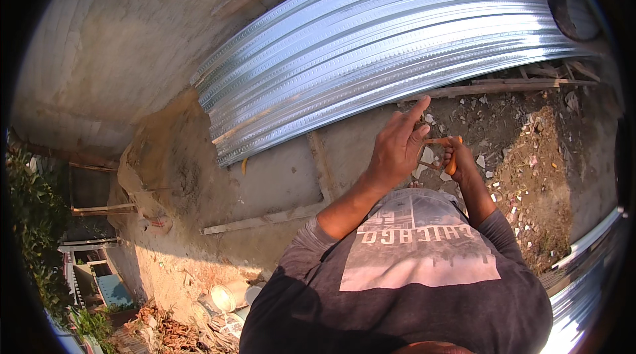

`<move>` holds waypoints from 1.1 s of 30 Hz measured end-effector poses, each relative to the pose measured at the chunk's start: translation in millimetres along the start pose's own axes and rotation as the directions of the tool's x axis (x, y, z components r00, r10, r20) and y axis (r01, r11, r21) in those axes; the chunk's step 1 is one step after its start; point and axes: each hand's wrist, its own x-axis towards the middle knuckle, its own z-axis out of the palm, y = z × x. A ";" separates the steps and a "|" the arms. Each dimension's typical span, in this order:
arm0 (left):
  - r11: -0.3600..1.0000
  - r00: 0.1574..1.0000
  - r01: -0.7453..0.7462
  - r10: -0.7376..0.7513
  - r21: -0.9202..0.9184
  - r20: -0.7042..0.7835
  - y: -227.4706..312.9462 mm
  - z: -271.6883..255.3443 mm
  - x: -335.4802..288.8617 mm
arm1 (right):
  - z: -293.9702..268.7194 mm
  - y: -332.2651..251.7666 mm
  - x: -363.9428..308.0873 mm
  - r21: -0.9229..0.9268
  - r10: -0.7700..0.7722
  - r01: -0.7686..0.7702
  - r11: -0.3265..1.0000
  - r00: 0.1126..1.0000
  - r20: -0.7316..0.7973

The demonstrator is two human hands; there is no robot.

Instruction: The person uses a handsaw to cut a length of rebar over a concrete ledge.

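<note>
My right hand (465, 159) is closed around an orange-handled tool (452, 166). A straight orange bar runs from the tool's top toward my left hand, with a thin darker bar below it. The exact kind of tool is hard to make out. My left hand (395, 150) is beside the tool's far end, its index finger stretched forward and its thumb apart. No object shows in its visible fingers, though the palm side is partly hidden. Beyond both hands lie long, shiny ribbed metal sheets (371, 56), their near edge close to my left fingertips.
Wooden boards (503, 87) lie under the sheets' right part. Broken white pieces litter the dirt (523, 175) at right. A low concrete strip (265, 219) crosses the ground at left. Nearer stands a pale bucket (223, 297); more metal sheets (586, 314) are at lower right.
</note>
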 end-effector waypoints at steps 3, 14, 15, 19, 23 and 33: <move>0.979 0.991 0.135 -0.135 -0.156 0.009 -0.1 0.5 6.8 | -51.3 2.4 27.4 -0.151 -0.032 0.023 0.988 0.998 -0.055; 0.988 0.983 0.147 -0.151 -0.049 -0.105 21.9 5.0 26.0 | -264.8 37.9 83.1 -0.992 -0.344 -0.024 0.127 0.937 -0.066; 0.993 0.984 0.112 -0.116 -0.036 -0.136 24.6 9.7 29.9 | -296.0 34.7 84.9 -0.999 -0.393 -0.016 -0.049 0.920 0.005; 0.979 0.979 0.158 -0.138 0.127 -0.148 34.0 1.4 32.1 | -308.9 54.4 85.1 -0.994 -0.147 -0.102 0.048 0.983 -0.108; 0.971 0.986 0.123 -0.095 0.206 -0.138 38.2 1.0 40.7 | -314.4 61.7 84.1 -0.959 -0.005 -0.214 0.188 0.976 -0.219; 0.461 0.237 0.726 -0.865 0.511 0.443 -133.5 -39.6 -153.2 | -270.0 82.1 77.5 -0.978 -0.044 -0.105 -0.180 0.994 -0.099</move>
